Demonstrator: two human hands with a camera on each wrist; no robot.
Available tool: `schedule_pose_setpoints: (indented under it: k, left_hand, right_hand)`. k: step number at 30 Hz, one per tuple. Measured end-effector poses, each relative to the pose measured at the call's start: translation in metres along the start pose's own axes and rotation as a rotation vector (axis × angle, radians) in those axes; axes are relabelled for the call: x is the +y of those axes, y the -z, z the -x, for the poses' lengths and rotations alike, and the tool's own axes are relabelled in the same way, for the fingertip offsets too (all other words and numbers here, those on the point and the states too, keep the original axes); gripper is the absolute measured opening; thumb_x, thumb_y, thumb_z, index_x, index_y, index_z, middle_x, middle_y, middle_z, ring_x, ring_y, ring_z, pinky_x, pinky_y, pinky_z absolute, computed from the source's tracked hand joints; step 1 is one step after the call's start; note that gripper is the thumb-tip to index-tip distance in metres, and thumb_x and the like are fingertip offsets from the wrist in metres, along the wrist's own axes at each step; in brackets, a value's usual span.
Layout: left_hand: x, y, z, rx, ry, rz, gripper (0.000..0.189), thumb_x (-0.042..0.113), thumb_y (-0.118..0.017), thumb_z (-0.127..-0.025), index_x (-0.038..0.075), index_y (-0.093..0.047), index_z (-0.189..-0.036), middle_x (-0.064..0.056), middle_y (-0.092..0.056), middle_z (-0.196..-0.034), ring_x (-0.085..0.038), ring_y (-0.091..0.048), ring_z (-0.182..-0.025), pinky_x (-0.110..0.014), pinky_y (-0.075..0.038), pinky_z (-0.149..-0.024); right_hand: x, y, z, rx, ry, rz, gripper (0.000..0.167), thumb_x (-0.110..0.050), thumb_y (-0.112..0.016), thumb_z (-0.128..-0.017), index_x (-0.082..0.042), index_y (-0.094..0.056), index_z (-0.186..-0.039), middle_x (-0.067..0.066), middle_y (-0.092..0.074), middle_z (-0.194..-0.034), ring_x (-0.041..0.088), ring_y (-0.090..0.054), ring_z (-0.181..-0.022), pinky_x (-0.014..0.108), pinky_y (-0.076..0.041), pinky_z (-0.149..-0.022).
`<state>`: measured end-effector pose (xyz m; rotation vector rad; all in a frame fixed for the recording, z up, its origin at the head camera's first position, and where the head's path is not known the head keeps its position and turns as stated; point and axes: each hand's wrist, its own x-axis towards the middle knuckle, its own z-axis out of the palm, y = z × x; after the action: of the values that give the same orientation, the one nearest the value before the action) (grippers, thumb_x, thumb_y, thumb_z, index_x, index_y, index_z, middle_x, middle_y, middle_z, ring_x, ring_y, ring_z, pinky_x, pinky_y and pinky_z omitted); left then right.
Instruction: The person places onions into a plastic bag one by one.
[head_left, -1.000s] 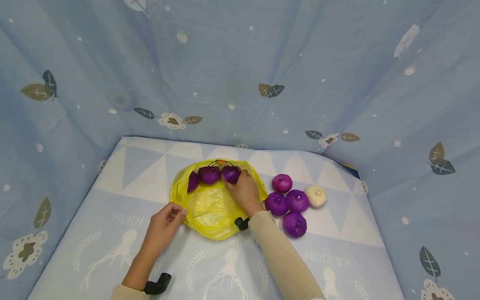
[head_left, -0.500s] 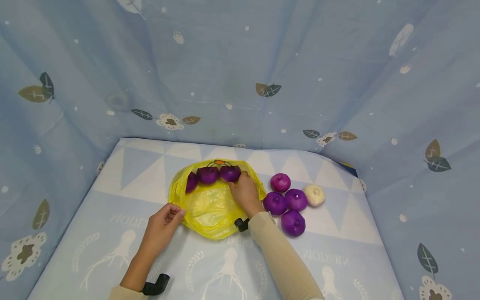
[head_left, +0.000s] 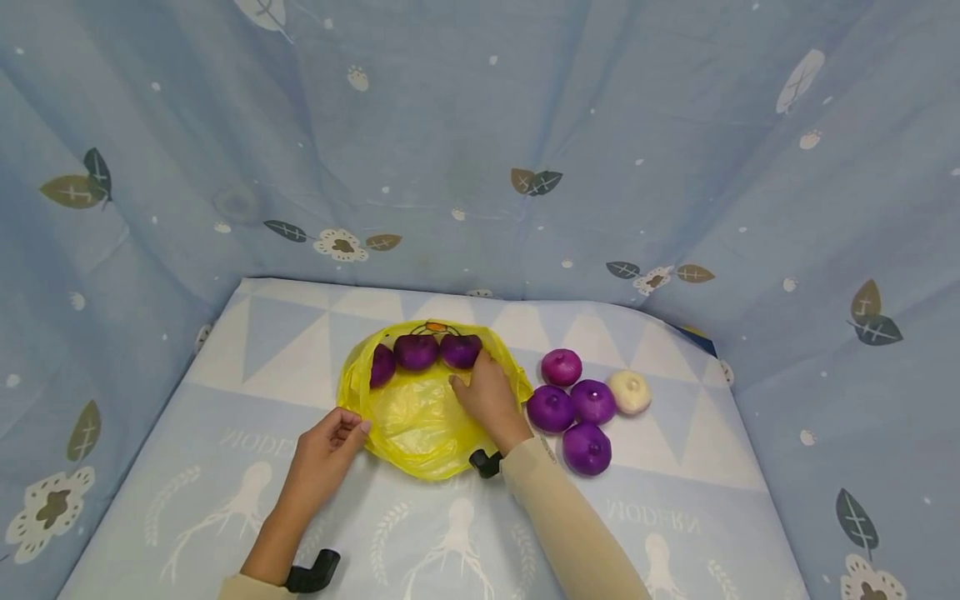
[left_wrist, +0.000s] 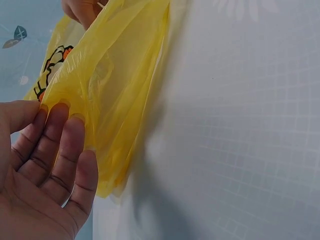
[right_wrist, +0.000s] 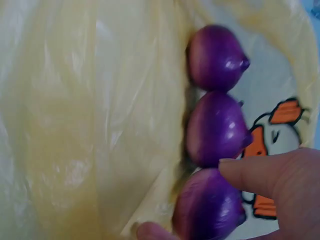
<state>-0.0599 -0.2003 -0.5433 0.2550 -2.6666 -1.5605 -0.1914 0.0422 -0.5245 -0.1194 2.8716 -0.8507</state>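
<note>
A yellow plastic bag (head_left: 423,417) lies with its mouth spread towards me; a black-and-orange cartoon print shows on its far inner side. My left hand (head_left: 330,450) pinches the bag's left rim between thumb and fingertips. Inside, three purple onions stand in a row along the far side: a left onion (head_left: 382,365), a middle onion (head_left: 416,352) and a right onion (head_left: 461,351). My right hand (head_left: 491,400) reaches into the bag at the right onion. In the right wrist view a finger (right_wrist: 255,175) rests against this onion (right_wrist: 207,205), while the thumb (right_wrist: 154,231) stands apart from it.
Right of the bag several purple onions (head_left: 593,402) sit close together on the patterned tablecloth (head_left: 675,517). One white onion (head_left: 630,392) stands at their right edge. Blue printed curtains (head_left: 450,125) enclose the table at the back and sides.
The right hand's thumb and fingers have spread and drawn back slightly from the right onion, which stays in the row. The left hand keeps its hold on the bag's rim.
</note>
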Motion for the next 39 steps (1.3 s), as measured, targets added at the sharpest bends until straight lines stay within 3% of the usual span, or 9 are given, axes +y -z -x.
schedule_pose_setpoints:
  k: [9,17,22,32,39]
  left_hand:
    - [-0.001,-0.002,0.000,0.002,0.007,-0.004,0.029,0.040,-0.064,-0.106,0.011,-0.065,-0.106,-0.002,-0.067,-0.094,-0.019,-0.060,-0.085,-0.026,-0.052,-0.072]
    - [-0.001,-0.002,0.000,0.018,-0.006,0.004,0.026,0.037,-0.065,-0.106,0.010,-0.065,-0.105,-0.003,-0.067,-0.092,-0.019,-0.060,-0.083,-0.025,-0.051,-0.070]
    - [-0.002,-0.003,0.000,0.023,-0.004,0.008,0.025,0.035,-0.065,-0.106,0.010,-0.065,-0.104,-0.004,-0.066,-0.090,-0.020,-0.060,-0.081,-0.025,-0.050,-0.068]
    - [-0.003,-0.002,0.001,0.034,-0.016,-0.001,0.025,0.035,-0.064,-0.106,0.010,-0.065,-0.104,-0.003,-0.067,-0.090,-0.019,-0.061,-0.081,-0.025,-0.052,-0.069]
    - [-0.003,-0.001,0.000,0.039,-0.035,-0.029,0.024,0.034,-0.065,-0.106,0.010,-0.065,-0.104,-0.003,-0.068,-0.091,-0.019,-0.061,-0.083,-0.025,-0.052,-0.070]
  right_hand:
    - [-0.006,0.013,0.030,-0.069,0.111,0.082,0.082,-0.039,-0.074,-0.099,0.007,-0.036,-0.155,0.027,-0.050,-0.149,0.041,-0.058,-0.129,0.049,-0.047,-0.109]
    - [0.001,0.033,0.059,-0.063,0.254,0.091,0.079,-0.041,-0.073,-0.099,0.002,-0.040,-0.156,0.020,-0.049,-0.154,0.035,-0.050,-0.140,0.047,-0.039,-0.116]
    - [0.010,0.047,0.076,-0.024,0.293,0.113,0.079,-0.043,-0.073,-0.098,0.000,-0.041,-0.156,0.017,-0.047,-0.157,0.033,-0.044,-0.145,0.048,-0.038,-0.117]
    - [0.051,0.062,0.106,0.069,0.362,0.135,0.087,-0.045,-0.079,-0.094,-0.005,-0.038,-0.160,0.013,-0.042,-0.161,0.030,-0.038,-0.150,0.047,-0.037,-0.117]
    - [0.091,0.069,0.123,0.110,0.311,0.176,0.090,-0.041,-0.084,-0.090,-0.003,-0.040,-0.158,0.016,-0.043,-0.160,0.034,-0.037,-0.150,0.052,-0.033,-0.119]
